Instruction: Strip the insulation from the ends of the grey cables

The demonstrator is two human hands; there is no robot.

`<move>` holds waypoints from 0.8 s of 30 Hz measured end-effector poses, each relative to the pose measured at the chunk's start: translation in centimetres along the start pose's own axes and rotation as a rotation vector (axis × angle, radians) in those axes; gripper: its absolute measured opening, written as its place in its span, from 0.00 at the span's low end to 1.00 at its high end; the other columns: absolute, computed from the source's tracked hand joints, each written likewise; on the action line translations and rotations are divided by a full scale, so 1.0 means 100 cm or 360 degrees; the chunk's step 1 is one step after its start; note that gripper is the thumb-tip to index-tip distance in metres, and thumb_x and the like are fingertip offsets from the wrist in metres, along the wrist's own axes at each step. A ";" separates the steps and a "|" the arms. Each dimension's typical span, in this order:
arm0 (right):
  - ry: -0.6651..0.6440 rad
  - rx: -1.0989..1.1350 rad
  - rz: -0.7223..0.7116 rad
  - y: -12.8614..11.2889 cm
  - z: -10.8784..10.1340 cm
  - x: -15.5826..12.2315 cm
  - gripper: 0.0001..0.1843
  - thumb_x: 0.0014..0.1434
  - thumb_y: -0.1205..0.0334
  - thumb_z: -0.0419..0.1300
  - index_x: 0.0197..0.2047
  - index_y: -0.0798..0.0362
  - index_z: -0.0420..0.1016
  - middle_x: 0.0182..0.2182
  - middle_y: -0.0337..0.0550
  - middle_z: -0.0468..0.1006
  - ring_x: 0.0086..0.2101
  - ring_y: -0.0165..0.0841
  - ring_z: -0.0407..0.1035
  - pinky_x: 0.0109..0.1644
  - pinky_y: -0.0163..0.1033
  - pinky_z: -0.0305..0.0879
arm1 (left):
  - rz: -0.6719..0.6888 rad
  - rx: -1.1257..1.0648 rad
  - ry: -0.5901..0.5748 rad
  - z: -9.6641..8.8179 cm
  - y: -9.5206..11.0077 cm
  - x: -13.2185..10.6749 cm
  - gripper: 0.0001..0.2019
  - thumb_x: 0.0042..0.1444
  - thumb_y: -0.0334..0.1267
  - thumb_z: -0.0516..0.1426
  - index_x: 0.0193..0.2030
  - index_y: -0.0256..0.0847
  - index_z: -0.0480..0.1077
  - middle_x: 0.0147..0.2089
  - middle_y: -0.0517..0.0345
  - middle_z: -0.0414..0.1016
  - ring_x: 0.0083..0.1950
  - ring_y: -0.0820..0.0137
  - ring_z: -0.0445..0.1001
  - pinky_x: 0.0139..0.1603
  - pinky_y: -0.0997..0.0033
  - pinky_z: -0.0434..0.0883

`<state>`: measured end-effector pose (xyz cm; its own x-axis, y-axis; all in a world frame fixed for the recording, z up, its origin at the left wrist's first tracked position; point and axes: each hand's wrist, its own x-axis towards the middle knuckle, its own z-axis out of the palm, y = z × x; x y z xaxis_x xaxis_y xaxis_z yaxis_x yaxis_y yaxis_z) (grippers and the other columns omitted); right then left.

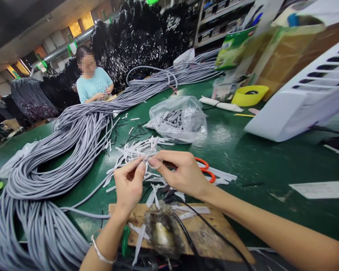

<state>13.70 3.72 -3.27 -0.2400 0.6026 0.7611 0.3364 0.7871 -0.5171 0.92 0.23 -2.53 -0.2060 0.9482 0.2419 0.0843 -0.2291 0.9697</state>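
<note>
In the middle of the head view, my left hand (128, 186) and my right hand (183, 173) meet fingertip to fingertip. Both are closed in a pinch around something small and pale, mostly hidden by the fingers; I cannot make out its kind. Under and behind them lies a loose pile of white strips (130, 151). Scissors with orange handles (209, 176) lie just right of my right hand, partly covered by it. Below the hands, a dark-crusted metal device (162, 233) sits on a wooden board (211, 235). A grey cable (84, 213) passes behind my left wrist.
A thick bundle of grey cables (45, 180) fills the left side. Beyond my hands rests a clear plastic bag (196, 130) of short grey pieces. At right stand a white slotted appliance (274, 116), a yellow bowl (248, 98) and a green pouch (228, 52). Across the table sits a person (93, 86).
</note>
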 end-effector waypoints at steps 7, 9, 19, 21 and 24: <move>0.0247 -0.0260 -0.0314 -0.002 0.007 -0.007 0.13 0.57 0.66 0.53 0.23 0.55 0.73 0.16 0.41 0.72 0.18 0.26 0.62 0.22 0.32 0.56 | -0.0016 -0.0028 0.0073 0.002 -0.001 -0.001 0.13 0.44 0.45 0.59 0.28 0.36 0.75 0.14 0.63 0.59 0.22 0.73 0.62 0.20 0.76 0.58; 0.0213 -0.0180 -0.0223 -0.002 0.008 -0.006 0.14 0.57 0.65 0.52 0.22 0.56 0.72 0.16 0.40 0.71 0.18 0.25 0.61 0.22 0.31 0.56 | 0.0013 -0.0005 0.0099 0.002 -0.001 -0.003 0.12 0.45 0.44 0.58 0.28 0.35 0.74 0.16 0.62 0.60 0.21 0.74 0.60 0.20 0.76 0.58; 0.0199 -0.0023 -0.0222 -0.005 0.010 -0.006 0.14 0.56 0.65 0.52 0.22 0.54 0.71 0.16 0.40 0.70 0.19 0.27 0.61 0.23 0.32 0.57 | -0.0023 -0.0067 0.0156 0.002 -0.002 -0.002 0.13 0.43 0.44 0.60 0.28 0.35 0.75 0.20 0.58 0.68 0.23 0.73 0.65 0.20 0.77 0.59; 0.0224 -0.0009 -0.0030 -0.002 0.008 -0.003 0.14 0.56 0.64 0.51 0.21 0.54 0.70 0.16 0.40 0.70 0.18 0.26 0.61 0.21 0.32 0.56 | -0.0010 -0.0059 0.0160 0.004 -0.001 -0.003 0.13 0.43 0.44 0.59 0.28 0.34 0.75 0.20 0.58 0.69 0.23 0.73 0.65 0.20 0.77 0.59; 0.0255 0.0029 0.0302 -0.006 0.004 -0.002 0.15 0.57 0.61 0.51 0.21 0.54 0.69 0.16 0.39 0.69 0.16 0.26 0.58 0.18 0.32 0.53 | 0.0003 -0.0020 0.0128 0.005 -0.002 -0.002 0.12 0.43 0.43 0.59 0.27 0.33 0.75 0.17 0.60 0.66 0.20 0.75 0.61 0.20 0.76 0.58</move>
<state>13.16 3.15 -3.31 -0.0262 0.7122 0.7015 0.3448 0.6651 -0.6624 1.40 0.19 -2.82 -0.2837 0.9270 0.2454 0.0725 -0.2345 0.9694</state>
